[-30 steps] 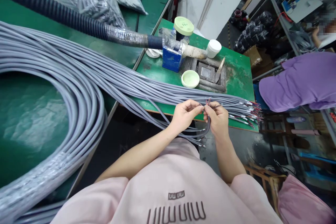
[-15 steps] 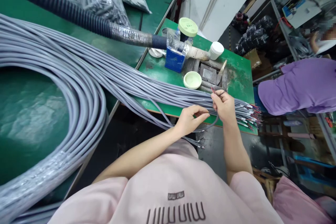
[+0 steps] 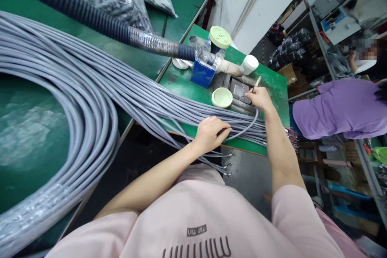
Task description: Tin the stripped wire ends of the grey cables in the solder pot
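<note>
My right hand (image 3: pixel 259 98) pinches the stripped end of a grey cable (image 3: pixel 248 130), its thin wires over the metal plate of a small solder pot (image 3: pixel 241 90). From there the cable bends down and back to my left hand (image 3: pixel 211 134). The left fingers are curled with the thumb close to them, and the cable passes at the thumb; the inside of the grip is hidden. Beneath both hands runs a thick bundle of grey cables (image 3: pixel 181 102), with bare red and dark wire ends at the right. Several loose cable ends (image 3: pixel 225 165) hang past the bench's front edge.
Near the pot stand an open pale-green tub (image 3: pixel 222 98), a white jar (image 3: pixel 250 64), a lidded tub (image 3: pixel 219 37) and a blue box (image 3: pixel 202 73). A black corrugated hose (image 3: pixel 99 18) crosses overhead. Plastic bags (image 3: pixel 121 0) lie behind. A person in purple (image 3: pixel 338 109) is at right.
My right hand has moved up and forward with the cable end, from above the bundle to the solder pot. My left hand has shifted slightly left and up.
</note>
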`<move>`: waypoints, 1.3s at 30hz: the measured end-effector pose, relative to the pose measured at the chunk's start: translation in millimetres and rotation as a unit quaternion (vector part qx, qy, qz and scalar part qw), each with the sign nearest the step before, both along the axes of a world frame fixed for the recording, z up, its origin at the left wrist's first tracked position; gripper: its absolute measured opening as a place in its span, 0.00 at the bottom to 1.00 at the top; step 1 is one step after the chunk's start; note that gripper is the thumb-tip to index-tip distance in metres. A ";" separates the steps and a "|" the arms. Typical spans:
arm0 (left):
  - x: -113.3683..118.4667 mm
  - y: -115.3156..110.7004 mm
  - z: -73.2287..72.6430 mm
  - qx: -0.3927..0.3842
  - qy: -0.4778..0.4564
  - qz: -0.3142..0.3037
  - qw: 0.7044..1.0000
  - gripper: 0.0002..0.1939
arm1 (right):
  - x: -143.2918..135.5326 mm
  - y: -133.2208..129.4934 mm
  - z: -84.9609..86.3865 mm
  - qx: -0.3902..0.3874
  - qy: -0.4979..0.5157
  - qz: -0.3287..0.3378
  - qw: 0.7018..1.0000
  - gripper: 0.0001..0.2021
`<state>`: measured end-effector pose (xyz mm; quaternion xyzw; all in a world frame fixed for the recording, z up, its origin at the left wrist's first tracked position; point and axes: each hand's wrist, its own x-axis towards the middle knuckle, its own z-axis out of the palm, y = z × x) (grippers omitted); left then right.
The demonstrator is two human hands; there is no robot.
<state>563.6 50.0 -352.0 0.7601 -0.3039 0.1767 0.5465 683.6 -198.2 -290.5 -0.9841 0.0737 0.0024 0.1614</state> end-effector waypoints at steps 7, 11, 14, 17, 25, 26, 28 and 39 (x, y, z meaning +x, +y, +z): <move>0.9 0.7 -0.3 0.023 0.010 -0.006 1.000 0.08 | 21.0 10.8 -0.5 -0.123 0.063 -0.006 0.990 0.11; 0.8 0.6 -1.9 0.025 0.011 -0.009 1.000 0.08 | 25.6 16.2 -1.3 -0.164 0.079 -0.006 0.983 0.11; 0.7 0.9 -2.4 0.028 0.003 -0.010 1.000 0.08 | 27.3 17.0 -3.1 -0.180 0.084 0.000 0.980 0.11; 1.1 0.9 -2.2 0.029 -0.005 -0.007 1.000 0.07 | 28.6 16.5 -4.8 -0.187 0.084 0.003 0.979 0.12; 1.4 0.3 -2.7 0.030 -0.004 -0.009 1.000 0.07 | 29.5 19.0 -6.7 -0.186 0.088 -0.017 0.978 0.10; 1.4 0.4 -2.7 0.030 -0.005 -0.009 1.000 0.08 | 29.7 19.0 -6.1 -0.184 0.087 -0.021 0.979 0.10; 1.4 0.6 -2.5 0.033 -0.001 -0.011 0.999 0.08 | 28.2 18.9 -2.7 -0.177 0.077 -0.024 0.981 0.09; 0.4 0.6 -5.2 0.035 -0.016 -0.011 0.999 0.07 | -96.0 50.6 52.3 0.321 -0.050 0.005 0.946 0.12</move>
